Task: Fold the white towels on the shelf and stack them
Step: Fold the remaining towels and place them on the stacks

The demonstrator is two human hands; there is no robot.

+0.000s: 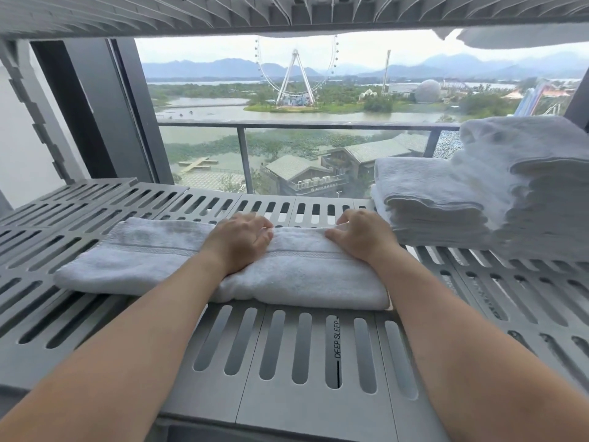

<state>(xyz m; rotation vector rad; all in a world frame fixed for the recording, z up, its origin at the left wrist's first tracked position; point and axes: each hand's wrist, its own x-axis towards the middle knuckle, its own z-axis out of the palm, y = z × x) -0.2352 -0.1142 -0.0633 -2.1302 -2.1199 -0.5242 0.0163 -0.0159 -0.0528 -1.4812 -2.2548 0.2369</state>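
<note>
A white towel (134,260), folded into a long strip, lies across the middle of the grey slotted shelf (287,352). My left hand (239,240) sits on the strip's middle with its fingers curled over the far edge. My right hand (363,237) grips the same far edge near the right end, thumb pointing left. A stack of several folded white towels (446,199) stands on the shelf at the right, just beyond my right hand.
An upper shelf (191,14) hangs close overhead, with more white cloth (526,38) drooping from its right side. Behind the shelf is a window with a balcony railing (287,124). A dark frame post (95,106) stands at the back left.
</note>
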